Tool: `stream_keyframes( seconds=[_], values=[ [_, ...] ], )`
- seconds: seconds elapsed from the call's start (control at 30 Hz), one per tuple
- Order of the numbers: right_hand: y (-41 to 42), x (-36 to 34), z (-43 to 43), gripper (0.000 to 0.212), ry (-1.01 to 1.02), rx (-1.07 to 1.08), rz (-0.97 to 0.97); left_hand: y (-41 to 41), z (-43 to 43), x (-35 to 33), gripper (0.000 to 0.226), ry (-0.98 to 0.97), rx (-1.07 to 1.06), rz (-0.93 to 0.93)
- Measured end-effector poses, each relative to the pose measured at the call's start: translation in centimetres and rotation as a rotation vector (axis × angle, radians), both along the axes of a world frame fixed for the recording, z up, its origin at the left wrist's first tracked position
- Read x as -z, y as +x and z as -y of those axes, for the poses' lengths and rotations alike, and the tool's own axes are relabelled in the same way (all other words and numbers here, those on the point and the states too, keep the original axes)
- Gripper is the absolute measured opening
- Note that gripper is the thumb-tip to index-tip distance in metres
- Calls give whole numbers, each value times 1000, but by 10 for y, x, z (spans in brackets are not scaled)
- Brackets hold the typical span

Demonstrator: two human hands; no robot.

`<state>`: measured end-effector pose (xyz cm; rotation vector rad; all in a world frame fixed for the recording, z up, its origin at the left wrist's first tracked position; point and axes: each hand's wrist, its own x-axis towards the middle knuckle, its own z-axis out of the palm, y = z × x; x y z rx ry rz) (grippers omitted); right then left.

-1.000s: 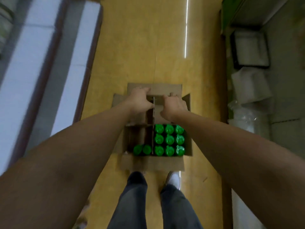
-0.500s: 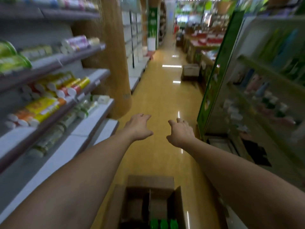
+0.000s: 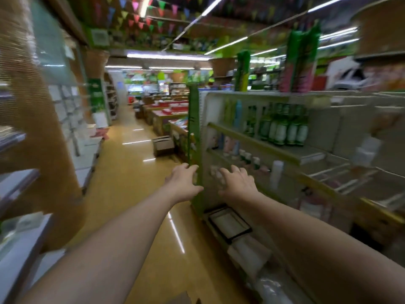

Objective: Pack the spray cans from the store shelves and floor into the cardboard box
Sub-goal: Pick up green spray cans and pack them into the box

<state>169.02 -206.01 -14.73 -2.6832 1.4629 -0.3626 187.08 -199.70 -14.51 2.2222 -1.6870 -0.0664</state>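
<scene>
Both my arms reach forward at waist height toward the shelf unit on the right. My left hand [image 3: 183, 182] is empty, its fingers loosely spread just in front of the unit's green end post [image 3: 194, 137]. My right hand [image 3: 237, 182] is empty too, fingers spread, in front of the lower shelves. A row of green spray cans [image 3: 282, 128] stands on an upper shelf, above and to the right of my right hand. Only a brown corner of the cardboard box [image 3: 184, 299] shows at the bottom edge. The picture is blurred by head motion.
The yellow aisle floor [image 3: 131, 176] runs ahead between shelf units. A shut cardboard carton [image 3: 163, 144] sits on the floor further down. Small bottles [image 3: 248, 157] fill the middle right shelf. A framed flat pack [image 3: 229, 223] lies on the bottom shelf. A brown column [image 3: 43, 150] stands left.
My view has swung up from the box with green-capped cans to the aisle and right shelves. Both hands left the box divider and now reach forward, empty, toward the right shelf unit.
</scene>
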Motion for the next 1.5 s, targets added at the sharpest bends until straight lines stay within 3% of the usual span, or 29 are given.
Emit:
stream_keyframes(
  seconds=[0.27,0.37,0.57,0.83,1.0,1.17,1.5],
  values=[
    [-148,28,-31,66,15,461,0,-146,52,21,82,31,459,-20],
    [-210,35,-65,55,15,626,7,-215,48,33,81,46,626,-7],
    [-317,28,-140,64,32,910,35,-344,11,38,84,38,896,33],
    [-455,29,-254,69,7,1174,34,-515,-63,39,85,27,1163,67],
    [-553,43,-335,54,-2,1335,66,-628,-133,40,81,27,1329,54],
    [-635,55,-417,70,32,1453,71,-731,-203,45,82,14,1477,69],
    [-737,77,-562,65,128,1763,80,-879,-335,67,71,92,1803,-6]
  ],
)
